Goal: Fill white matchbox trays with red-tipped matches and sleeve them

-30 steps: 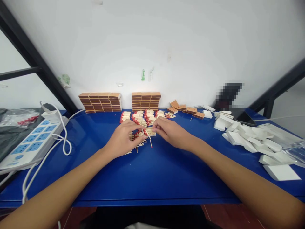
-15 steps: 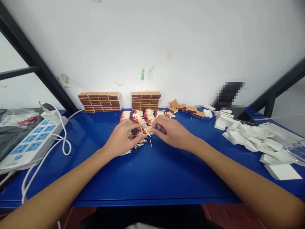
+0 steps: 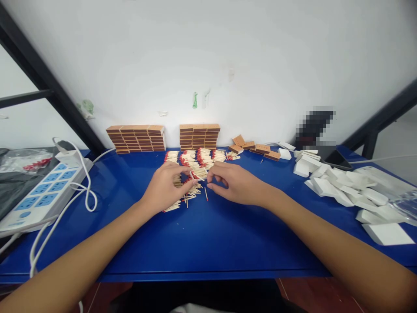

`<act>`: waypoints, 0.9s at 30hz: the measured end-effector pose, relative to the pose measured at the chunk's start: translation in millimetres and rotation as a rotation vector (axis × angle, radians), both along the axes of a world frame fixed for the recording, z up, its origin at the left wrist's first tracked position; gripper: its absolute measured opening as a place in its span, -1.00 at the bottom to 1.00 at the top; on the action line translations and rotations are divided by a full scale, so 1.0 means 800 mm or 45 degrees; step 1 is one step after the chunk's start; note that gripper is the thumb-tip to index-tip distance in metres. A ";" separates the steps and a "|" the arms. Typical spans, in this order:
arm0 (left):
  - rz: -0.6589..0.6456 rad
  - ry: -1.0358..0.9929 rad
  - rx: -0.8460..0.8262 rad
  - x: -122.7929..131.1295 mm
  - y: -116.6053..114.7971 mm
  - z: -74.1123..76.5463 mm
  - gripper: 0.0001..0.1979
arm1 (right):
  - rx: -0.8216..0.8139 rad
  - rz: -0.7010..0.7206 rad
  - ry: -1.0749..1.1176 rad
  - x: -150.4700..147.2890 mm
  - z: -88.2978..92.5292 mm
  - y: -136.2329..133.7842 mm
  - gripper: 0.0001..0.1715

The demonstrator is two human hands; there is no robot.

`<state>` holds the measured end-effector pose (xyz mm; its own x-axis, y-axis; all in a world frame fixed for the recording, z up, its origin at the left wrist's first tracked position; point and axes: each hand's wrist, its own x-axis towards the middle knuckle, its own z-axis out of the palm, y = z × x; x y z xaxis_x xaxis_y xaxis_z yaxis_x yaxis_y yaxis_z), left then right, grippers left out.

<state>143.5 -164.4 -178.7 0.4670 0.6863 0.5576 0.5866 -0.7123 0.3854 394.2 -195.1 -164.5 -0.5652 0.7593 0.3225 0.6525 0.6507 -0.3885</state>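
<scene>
My left hand [image 3: 164,186] is closed, with thumb and fingertips around a small white matchbox tray [image 3: 191,175]. Red match heads show at this tray, partly hidden by the fingers. Just to the right, my right hand [image 3: 233,182] has its fingers curled and its thumb close to the index finger, near the tray's right end. Whatever may be between those fingertips is too small to make out. Rows of red-headed matches [image 3: 204,157] lie on the blue table behind and under the hands. One loose match [image 3: 206,194] rests on the tabletop between them.
Two stacks of brown matchboxes, one on the left [image 3: 137,139] and one in the middle [image 3: 199,137], stand against the wall. Several loose matchbox sleeves [image 3: 262,149] lie right of them. White trays [image 3: 342,184] are heaped at the right. A power strip [image 3: 45,191] with cables sits left.
My right hand has drawn slightly lower and to the right, its thumb and index a little farther apart. The tray in my left hand has shifted slightly left and up.
</scene>
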 end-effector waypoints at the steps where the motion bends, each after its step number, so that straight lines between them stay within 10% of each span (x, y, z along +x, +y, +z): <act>1: 0.020 -0.001 -0.002 0.000 0.000 0.001 -0.73 | -0.043 0.038 -0.023 0.001 0.001 0.001 -0.94; 9: 0.074 -0.004 -0.005 0.000 -0.002 0.007 -0.74 | -0.358 0.100 -0.112 0.008 -0.003 0.006 -0.87; 27: 0.039 0.003 0.021 0.000 -0.001 0.005 -0.75 | -0.212 -0.039 0.151 -0.006 0.001 -0.002 -0.85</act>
